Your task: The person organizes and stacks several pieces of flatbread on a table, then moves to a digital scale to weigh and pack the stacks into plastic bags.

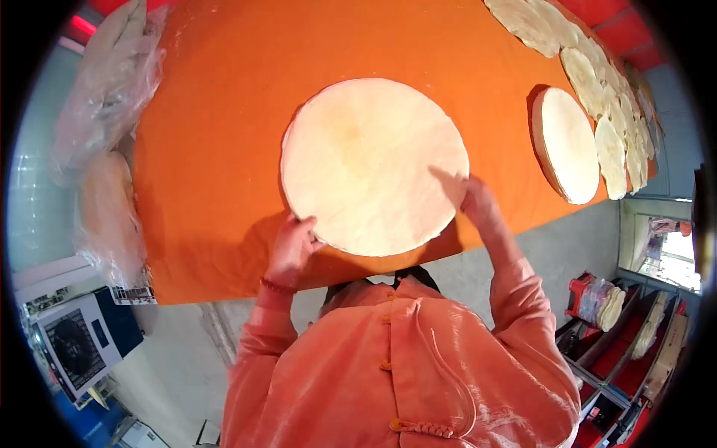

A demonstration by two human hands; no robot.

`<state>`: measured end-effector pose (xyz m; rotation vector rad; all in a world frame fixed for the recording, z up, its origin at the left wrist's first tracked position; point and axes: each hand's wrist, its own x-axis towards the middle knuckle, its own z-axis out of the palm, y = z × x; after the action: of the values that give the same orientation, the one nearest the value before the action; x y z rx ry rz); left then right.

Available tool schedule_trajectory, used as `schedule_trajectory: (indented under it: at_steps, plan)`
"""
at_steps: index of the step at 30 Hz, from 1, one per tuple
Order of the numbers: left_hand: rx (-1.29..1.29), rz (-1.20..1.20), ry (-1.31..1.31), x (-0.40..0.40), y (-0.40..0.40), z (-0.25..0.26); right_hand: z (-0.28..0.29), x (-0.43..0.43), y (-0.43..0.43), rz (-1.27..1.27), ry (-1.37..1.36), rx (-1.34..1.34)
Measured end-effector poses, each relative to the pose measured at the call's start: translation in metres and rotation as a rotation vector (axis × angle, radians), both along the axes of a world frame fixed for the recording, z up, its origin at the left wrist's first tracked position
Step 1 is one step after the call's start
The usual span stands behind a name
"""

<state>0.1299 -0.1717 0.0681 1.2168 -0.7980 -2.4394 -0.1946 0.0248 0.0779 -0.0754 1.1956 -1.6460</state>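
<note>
A large round stack of thin pale flatbreads or dough sheets lies on the orange-covered table, close to its near edge. My left hand grips the lower left rim, thumb on top and fingers at the side. On the right rim is my right hand, its fingers at the edge and partly hidden by it; whether they close on the stack is hard to see. A second round stack sits farther right on the same cloth.
Many thin pale pieces overlap along the table's right end. Bread-like items in clear plastic bags line the left end. Lower right stands a shelf unit with red-lined shelves; lower left, a boxy appliance with a round grille.
</note>
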Motion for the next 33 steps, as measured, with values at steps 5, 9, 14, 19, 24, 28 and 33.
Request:
schedule_trajectory:
  at_steps: [5, 9, 14, 19, 24, 28, 33]
  plan:
    - [-0.100, 0.135, -0.045, -0.012, 0.027, -0.015, 0.002, -0.070, -0.056, 0.146, 0.307, 0.255]
    - [-0.247, 0.303, -0.233, 0.010, 0.023, -0.057, -0.084, -0.060, -0.086, 0.127, 0.885, 0.533]
    - [-0.267, 0.271, -0.141, -0.009, 0.027, -0.040, -0.068, -0.068, -0.078, 0.108, 0.907, 0.499]
    - [-0.248, 0.227, -0.204, -0.004, 0.025, -0.033, -0.056, -0.066, -0.074, 0.155, 0.813, 0.438]
    - [-0.527, 0.077, -0.075, -0.047, 0.062, 0.004, -0.040, -0.071, -0.039, 0.099, 0.674, 0.283]
    - [-1.466, -0.292, -0.281, -0.055, 0.098, -0.024, -0.021, -0.087, 0.052, -0.058, 0.531, 0.128]
    - [-0.387, 0.150, 0.102, -0.129, 0.129, 0.024, -0.006, -0.126, 0.099, -0.006, 0.525, 0.198]
